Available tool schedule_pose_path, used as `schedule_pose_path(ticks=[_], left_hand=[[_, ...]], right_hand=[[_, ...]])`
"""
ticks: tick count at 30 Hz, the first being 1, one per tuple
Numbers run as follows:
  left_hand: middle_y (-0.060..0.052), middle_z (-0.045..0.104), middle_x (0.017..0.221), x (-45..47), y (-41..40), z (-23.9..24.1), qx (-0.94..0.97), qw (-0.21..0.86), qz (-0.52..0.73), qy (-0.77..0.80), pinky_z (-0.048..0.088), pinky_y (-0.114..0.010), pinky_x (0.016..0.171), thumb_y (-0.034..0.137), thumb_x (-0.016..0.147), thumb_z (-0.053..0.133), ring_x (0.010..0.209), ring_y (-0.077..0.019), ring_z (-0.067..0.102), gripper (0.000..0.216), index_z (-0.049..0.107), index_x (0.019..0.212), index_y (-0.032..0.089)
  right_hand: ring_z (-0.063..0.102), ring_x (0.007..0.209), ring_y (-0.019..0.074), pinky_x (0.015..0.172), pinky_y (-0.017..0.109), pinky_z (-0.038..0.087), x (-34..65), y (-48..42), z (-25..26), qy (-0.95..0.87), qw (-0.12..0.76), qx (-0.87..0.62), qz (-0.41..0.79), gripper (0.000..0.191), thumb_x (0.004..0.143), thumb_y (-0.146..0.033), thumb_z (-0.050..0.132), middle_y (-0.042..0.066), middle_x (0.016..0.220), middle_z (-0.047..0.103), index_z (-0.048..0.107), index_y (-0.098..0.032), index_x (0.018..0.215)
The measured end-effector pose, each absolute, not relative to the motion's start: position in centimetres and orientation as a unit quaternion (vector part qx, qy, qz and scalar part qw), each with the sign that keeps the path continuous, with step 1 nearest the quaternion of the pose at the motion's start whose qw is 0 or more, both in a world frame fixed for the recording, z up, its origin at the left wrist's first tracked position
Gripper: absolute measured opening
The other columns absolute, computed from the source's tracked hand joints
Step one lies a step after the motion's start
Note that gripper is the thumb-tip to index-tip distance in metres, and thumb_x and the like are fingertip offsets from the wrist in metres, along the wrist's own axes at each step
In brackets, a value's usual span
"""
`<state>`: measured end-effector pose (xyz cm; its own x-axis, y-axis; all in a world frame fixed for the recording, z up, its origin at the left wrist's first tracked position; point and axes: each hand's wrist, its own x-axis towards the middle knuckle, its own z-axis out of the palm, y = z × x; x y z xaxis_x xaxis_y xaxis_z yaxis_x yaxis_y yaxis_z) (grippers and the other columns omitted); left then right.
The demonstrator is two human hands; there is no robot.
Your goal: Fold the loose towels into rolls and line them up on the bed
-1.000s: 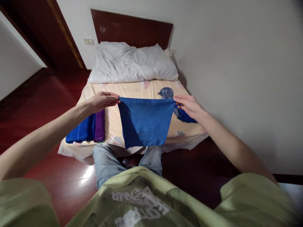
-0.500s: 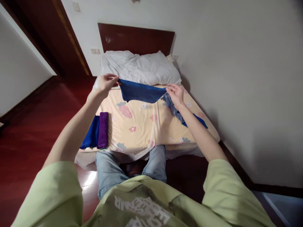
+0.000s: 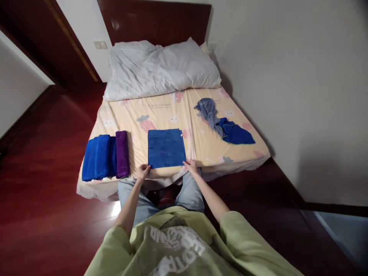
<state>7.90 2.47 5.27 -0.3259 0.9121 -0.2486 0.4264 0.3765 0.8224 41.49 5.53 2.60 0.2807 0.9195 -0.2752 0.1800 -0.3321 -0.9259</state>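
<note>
On the near edge of the bed [image 3: 201, 153] lies a blue towel [image 3: 166, 148], flat, smooth and nearly square. The left hand [image 3: 143, 171] and right hand [image 3: 191, 166] touch its two near corners; whether the fingers pinch it cannot be told. Folded towels [image 3: 99, 157], blue and purple, lie to its left. The white lettering on the green shirt [image 3: 172, 245] is unreadable.
</note>
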Motion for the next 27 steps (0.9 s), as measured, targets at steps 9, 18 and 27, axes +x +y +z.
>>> schedule_pose_path(ticks=[9,18,27], left_hand=[[-0.004,0.069,0.071,6.1,3.5,4.0,0.493,0.395,0.346,0.694,0.056,-0.032,0.073,0.059,0.075,0.064,0.073,-0.0215,0.069,0.039,0.062,0.081,0.021],[-0.008,0.075,0.085,4.9,2.1,4.6,0.552,0.374,0.281,0.690,0.057,-0.035,0.077,0.061,0.074,0.061,0.085,-0.0271,0.072,0.041,0.065,0.083,0.022],[-0.008,0.078,0.086,5.5,1.0,6.1,0.566,0.332,0.239,0.716,0.058,-0.035,0.081,0.046,0.078,0.060,0.088,-0.0282,0.075,0.025,0.069,0.085,0.024]], right_hand=[[0.059,0.056,0.0159,0.058,0.027,0.046,43.5,5.9,2.9,-0.352,0.408,-0.672,0.508,0.032,0.057,-0.047,0.079,-0.003,0.055,0.061,0.064,-0.021,0.067],[0.053,0.046,0.0105,0.047,0.022,0.038,44.9,3.1,3.9,-0.407,0.347,-0.618,0.576,0.031,0.060,-0.038,0.085,-0.003,0.060,0.066,0.065,-0.020,0.076],[0.062,0.050,0.0174,0.052,0.029,0.052,44.8,3.4,3.5,-0.430,0.340,-0.661,0.513,0.027,0.067,-0.044,0.084,0.001,0.069,0.075,0.073,-0.021,0.075]])
